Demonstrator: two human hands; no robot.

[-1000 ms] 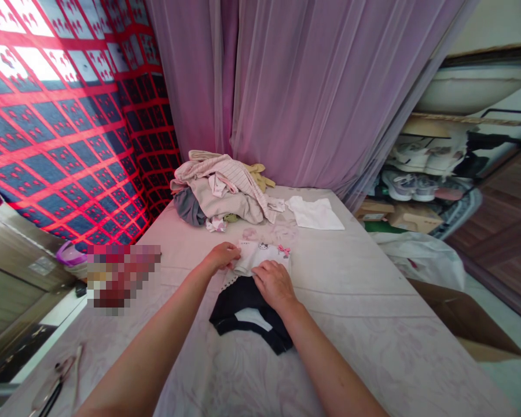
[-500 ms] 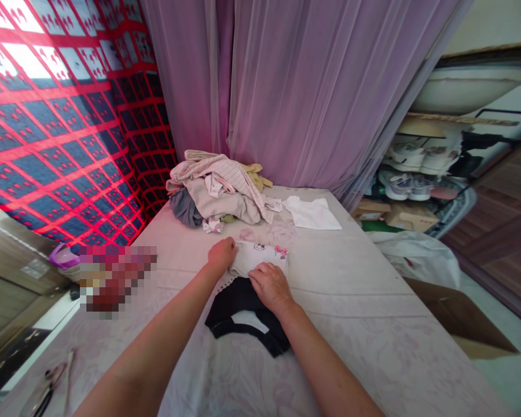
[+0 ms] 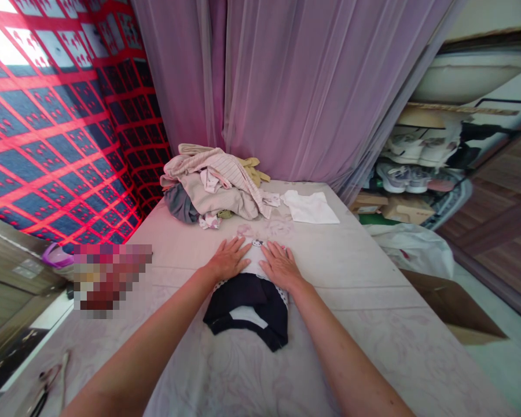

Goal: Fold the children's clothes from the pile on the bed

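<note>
A small black and white garment (image 3: 243, 292) lies on the bed (image 3: 351, 341) in front of me, its dark neckline-like edge toward me. Its white part, with a printed cartoon cat face and lace trim, is at the far side. My left hand (image 3: 231, 259) rests flat on the left of that white part, fingers spread. On the right of it my right hand (image 3: 281, 263) lies flat too, fingers apart. Both palms press on the cloth, and neither grips it. Parts of the print are hidden under the fingers.
A heap of crumpled clothes (image 3: 217, 188) lies at the bed's far left, with a folded white garment (image 3: 312, 207) to its right. Purple curtains (image 3: 286, 87) hang behind. Cords (image 3: 47, 388) lie at the near left corner. A cardboard box (image 3: 451, 304) and a shoe rack (image 3: 410, 176) stand on the right.
Both hands have gone from closed fingers on the white cloth to lying flat and spread on it. The right hand has moved farther away, toward the cloth's right edge.
</note>
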